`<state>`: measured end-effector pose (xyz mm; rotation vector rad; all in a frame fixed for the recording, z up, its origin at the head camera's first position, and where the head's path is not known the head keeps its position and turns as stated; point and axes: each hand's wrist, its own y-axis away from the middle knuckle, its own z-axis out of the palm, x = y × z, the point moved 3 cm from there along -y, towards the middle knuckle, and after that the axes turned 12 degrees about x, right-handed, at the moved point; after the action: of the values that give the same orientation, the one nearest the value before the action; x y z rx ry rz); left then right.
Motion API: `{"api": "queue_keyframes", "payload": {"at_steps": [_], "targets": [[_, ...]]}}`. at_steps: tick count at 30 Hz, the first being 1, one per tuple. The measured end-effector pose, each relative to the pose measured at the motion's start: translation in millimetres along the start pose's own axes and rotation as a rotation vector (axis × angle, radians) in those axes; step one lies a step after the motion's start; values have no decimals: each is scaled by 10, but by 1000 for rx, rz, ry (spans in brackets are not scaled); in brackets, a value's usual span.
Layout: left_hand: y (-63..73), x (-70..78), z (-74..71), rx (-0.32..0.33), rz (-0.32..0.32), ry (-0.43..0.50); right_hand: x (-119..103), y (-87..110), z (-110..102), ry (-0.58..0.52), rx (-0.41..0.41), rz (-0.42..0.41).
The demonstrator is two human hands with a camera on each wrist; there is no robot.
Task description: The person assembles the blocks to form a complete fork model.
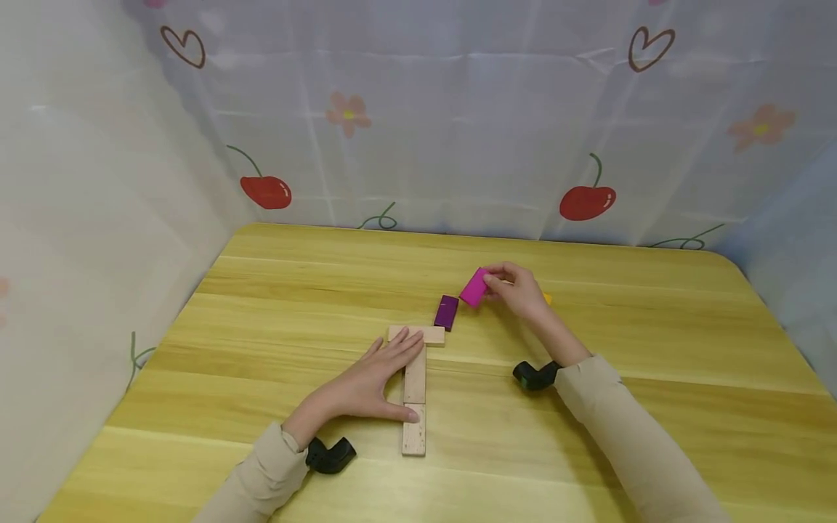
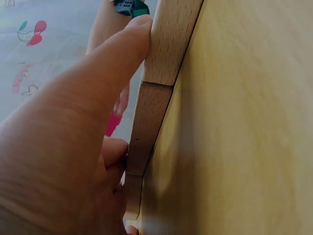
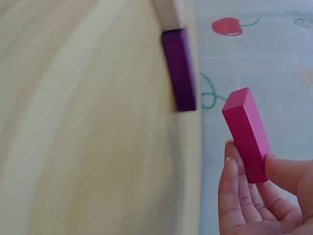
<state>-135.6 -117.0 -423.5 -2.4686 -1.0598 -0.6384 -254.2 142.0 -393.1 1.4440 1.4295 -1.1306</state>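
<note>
My left hand (image 1: 369, 378) has its fingers spread over plain wooden blocks, fingertips at the far end and thumb on the near block (image 1: 414, 439). A second plain block (image 1: 415, 381) lies end to end with it, and a crosswise block (image 1: 436, 335) tops the pair like a T. The purple block (image 1: 447, 312) lies angled at the crosswise block's right end. Between thumb and fingers, my right hand (image 1: 519, 290) pinches a pink block (image 3: 247, 137). It is tilted and raised over the table, just beyond the purple block.
A yellow piece (image 1: 548, 298) pokes out behind the right hand, mostly hidden. Black camera mounts (image 1: 330, 456) sit at both wrists, low over the wooden table (image 1: 654, 327). A patterned curtain (image 1: 458, 145) hangs along the back edge, with pale sheets at both sides.
</note>
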Motion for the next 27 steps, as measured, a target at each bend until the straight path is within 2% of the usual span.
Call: {"api": "queue_keyframes", "payload": {"at_steps": [5, 7, 12, 19, 27], "targets": [[-1, -3, 7, 3, -2, -4, -85, -51, 92, -127, -18, 85], [1, -7, 9, 5, -3, -7, -133, -72, 155, -128, -28, 100], [8, -13, 7, 6, -11, -12, -213, -145, 391, -101, -65, 89], [8, -9, 12, 3, -6, -10, -210, -222, 695, -55, -100, 39], [-13, -10, 23, 2, 12, -34, -196, -261, 849, 78, -167, -18]]}}
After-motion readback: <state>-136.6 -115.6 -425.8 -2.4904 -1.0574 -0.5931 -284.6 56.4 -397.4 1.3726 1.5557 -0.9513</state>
